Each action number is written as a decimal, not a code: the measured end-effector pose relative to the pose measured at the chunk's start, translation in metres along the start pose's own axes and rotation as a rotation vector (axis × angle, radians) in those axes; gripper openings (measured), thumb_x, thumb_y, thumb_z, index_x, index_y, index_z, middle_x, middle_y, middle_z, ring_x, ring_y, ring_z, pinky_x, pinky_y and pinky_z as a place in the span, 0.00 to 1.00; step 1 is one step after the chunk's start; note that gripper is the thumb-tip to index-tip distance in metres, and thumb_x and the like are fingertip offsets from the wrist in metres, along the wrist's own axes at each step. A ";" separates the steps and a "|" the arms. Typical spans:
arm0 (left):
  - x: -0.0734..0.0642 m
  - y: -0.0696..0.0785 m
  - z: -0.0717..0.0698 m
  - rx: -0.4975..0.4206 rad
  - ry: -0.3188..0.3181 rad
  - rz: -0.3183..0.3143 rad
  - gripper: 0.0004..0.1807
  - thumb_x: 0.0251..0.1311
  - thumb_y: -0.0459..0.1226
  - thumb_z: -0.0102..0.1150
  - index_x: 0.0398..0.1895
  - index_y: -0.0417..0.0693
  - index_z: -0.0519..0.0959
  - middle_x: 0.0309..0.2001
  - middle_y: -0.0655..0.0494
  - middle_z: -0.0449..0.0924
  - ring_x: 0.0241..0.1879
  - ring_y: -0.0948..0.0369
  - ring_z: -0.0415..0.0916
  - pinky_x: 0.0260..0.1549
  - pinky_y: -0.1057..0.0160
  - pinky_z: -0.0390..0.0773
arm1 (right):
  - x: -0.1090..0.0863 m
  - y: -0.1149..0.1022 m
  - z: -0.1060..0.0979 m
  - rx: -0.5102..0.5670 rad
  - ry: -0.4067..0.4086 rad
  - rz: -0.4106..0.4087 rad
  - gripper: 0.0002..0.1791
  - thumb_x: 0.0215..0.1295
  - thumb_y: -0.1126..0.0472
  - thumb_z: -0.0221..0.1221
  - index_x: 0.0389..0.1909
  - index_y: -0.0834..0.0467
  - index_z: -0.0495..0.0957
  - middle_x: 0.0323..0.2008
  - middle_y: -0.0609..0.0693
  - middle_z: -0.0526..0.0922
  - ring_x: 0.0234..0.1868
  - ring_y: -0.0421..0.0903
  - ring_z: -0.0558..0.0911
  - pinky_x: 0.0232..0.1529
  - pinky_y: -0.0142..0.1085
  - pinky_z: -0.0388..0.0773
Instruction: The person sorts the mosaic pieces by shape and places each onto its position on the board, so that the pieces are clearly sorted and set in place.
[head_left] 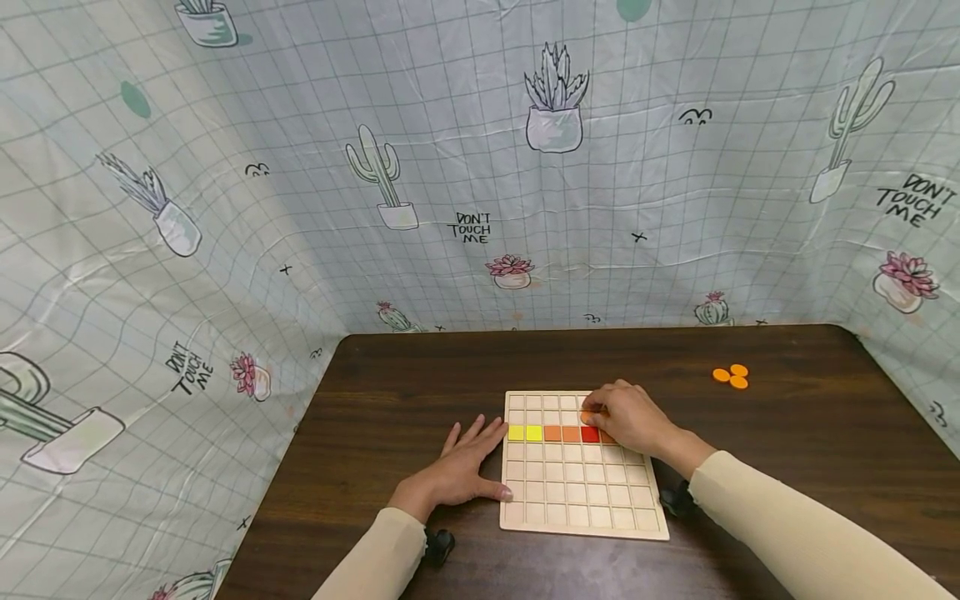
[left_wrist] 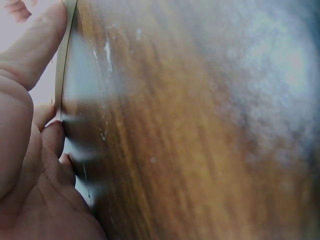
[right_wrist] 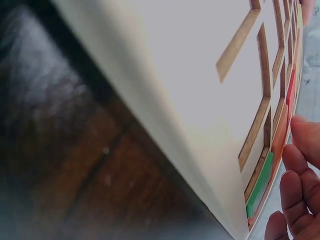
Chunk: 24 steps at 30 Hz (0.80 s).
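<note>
Can see, biggest first, a pale fabric backdrop with grid lines and cactus prints (head_left: 457,92) round the far and left sides and the right. Below, a dark brown wood-grain table (head_left: 390,375). On it, near the middle, a square pale-wood board with a shallow grid (head_left: 555,493).

At the board's left edge, a bare left hand (head_left: 461,473) with fingers spread wide; touching the edge with the thumb, gripping nothing as far as shown. Over the far right part, a bare right hand (head_left: 637,421) with fingers curled in; pinching a flat round orange disc (head_left: 586,417) just beyond the coloured row. Cannot tell if touching the board with it.

Done so far, judging by the board: one row coloured, third from the far edge. Reading left to right: two square yellow tiles (head_left: 534,433), two square orange tiles (head_left: 552,434), one square red tile (head_left: 590,434), then more orange, partly hidden. Also showing in the right wrist view: a green tile (right_wrist: 260,187) near the right end.

Left over: three loose orange discs (head_left: 738,382) in a cluster, far right, off the board. No disc seen lying on the visible squares; would call it early. Cannot check under the right hand.
</note>
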<state>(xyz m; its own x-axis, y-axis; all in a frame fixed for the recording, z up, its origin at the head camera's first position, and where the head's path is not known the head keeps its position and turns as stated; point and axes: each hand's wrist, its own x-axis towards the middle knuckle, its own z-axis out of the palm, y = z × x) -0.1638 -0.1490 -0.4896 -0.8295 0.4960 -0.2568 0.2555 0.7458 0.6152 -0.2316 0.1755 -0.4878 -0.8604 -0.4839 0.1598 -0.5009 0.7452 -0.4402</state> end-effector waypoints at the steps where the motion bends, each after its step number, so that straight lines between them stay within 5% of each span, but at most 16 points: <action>1: 0.000 0.000 0.000 0.000 -0.002 0.000 0.57 0.62 0.55 0.73 0.88 0.54 0.49 0.87 0.56 0.44 0.87 0.52 0.32 0.82 0.39 0.25 | -0.001 0.000 -0.001 0.005 -0.002 0.007 0.07 0.70 0.59 0.69 0.45 0.55 0.90 0.39 0.45 0.88 0.43 0.47 0.80 0.51 0.54 0.76; 8: 0.000 0.001 -0.001 -0.014 -0.007 -0.003 0.57 0.63 0.55 0.73 0.88 0.54 0.49 0.87 0.56 0.43 0.87 0.52 0.31 0.81 0.39 0.24 | -0.004 0.005 -0.008 0.030 0.015 0.054 0.08 0.72 0.60 0.67 0.47 0.57 0.89 0.40 0.47 0.89 0.44 0.49 0.80 0.53 0.56 0.75; 16: -0.002 0.002 -0.002 -0.016 -0.008 -0.002 0.57 0.63 0.55 0.73 0.88 0.53 0.49 0.87 0.55 0.44 0.87 0.51 0.31 0.81 0.39 0.24 | -0.013 0.014 -0.021 0.095 0.056 0.119 0.10 0.75 0.59 0.64 0.49 0.58 0.89 0.41 0.47 0.88 0.42 0.46 0.77 0.40 0.42 0.77; 24: -0.002 0.003 -0.001 -0.026 -0.009 0.001 0.57 0.63 0.55 0.73 0.87 0.52 0.49 0.87 0.54 0.44 0.87 0.51 0.31 0.81 0.39 0.25 | -0.029 0.028 -0.032 0.090 0.114 0.165 0.11 0.75 0.58 0.65 0.51 0.59 0.87 0.46 0.53 0.87 0.49 0.54 0.79 0.47 0.51 0.79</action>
<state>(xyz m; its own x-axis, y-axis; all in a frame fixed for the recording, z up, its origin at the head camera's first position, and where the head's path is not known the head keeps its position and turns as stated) -0.1623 -0.1484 -0.4862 -0.8247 0.5009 -0.2626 0.2436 0.7336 0.6344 -0.2237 0.2253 -0.4761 -0.9375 -0.3004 0.1754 -0.3466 0.7638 -0.5445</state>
